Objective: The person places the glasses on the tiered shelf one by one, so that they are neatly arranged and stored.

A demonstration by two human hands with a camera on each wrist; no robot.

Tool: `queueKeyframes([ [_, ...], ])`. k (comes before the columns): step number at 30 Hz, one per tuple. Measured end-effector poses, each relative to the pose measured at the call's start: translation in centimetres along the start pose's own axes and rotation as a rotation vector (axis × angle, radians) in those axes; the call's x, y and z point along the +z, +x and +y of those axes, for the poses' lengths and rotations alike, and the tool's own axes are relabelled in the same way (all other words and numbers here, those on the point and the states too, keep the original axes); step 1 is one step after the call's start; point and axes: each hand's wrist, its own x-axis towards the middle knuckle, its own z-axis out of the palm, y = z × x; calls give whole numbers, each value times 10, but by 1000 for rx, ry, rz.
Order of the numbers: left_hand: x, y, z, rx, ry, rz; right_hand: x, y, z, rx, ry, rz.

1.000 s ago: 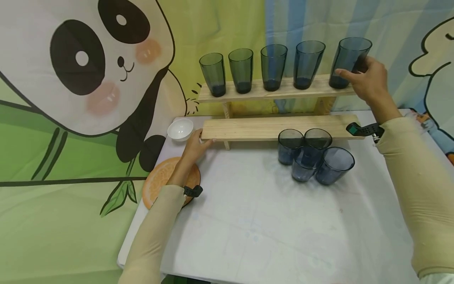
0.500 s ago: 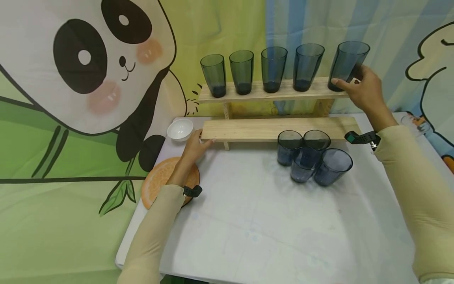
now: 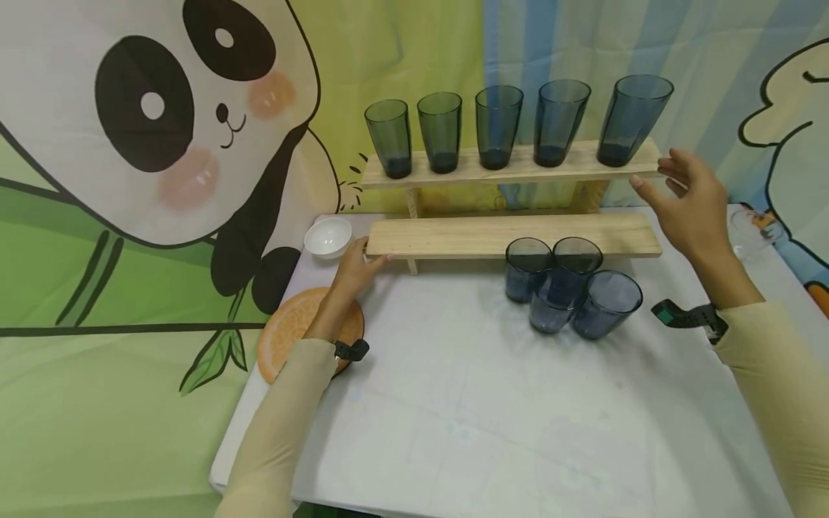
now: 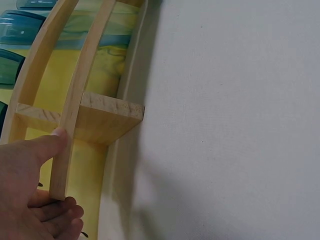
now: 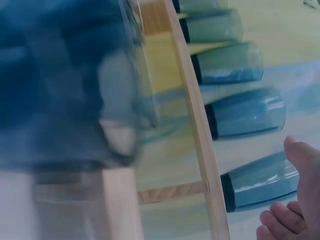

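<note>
A two-tier wooden rack (image 3: 447,237) stands at the back of the white table. My left hand (image 3: 352,275) grips the left end of its lower board, thumb on the upper face and fingers curled beneath in the left wrist view. Several tall blue-tinted glasses stand upright in a row along the upper board. At the row's right end is a glass (image 3: 635,119). My right hand (image 3: 696,205) hovers just right of that board's end, fingers relaxed and holding nothing. In the right wrist view the thumb (image 5: 300,152) shows beside the end glass (image 5: 260,182).
Several more blue-tinted glasses (image 3: 609,306) stand clustered before the lower board, large and blurred in the right wrist view. A white bowl (image 3: 328,238) sits left of the rack. An orange-slice patterned round mat (image 3: 285,334) lies under my left forearm. A printed curtain (image 3: 421,43) hangs behind.
My right hand has let go of the rightmost glass on the upper board and drawn back down and to the right. The glass stays standing there. My left hand keeps its grip.
</note>
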Motion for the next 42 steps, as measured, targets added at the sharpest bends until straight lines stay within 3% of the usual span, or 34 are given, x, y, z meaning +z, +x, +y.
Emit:
queueKeyframes([
  [5, 1, 1, 0, -3, 5, 3, -7, -42, 7, -40, 1, -57],
  [10, 1, 0, 0, -9, 1, -8, -11, -81, 22, -60, -1, -167],
  [19, 1, -1, 0, -6, -14, 2, -6, -123, 43, -77, 111, -375],
  [30, 1, -1, 1, -20, -11, -9, 17, -146, 64, -20, 121, -478],
  [42, 1, -1, 1, -30, -7, -15, 30, -152, 70, -45, 120, -432],
])
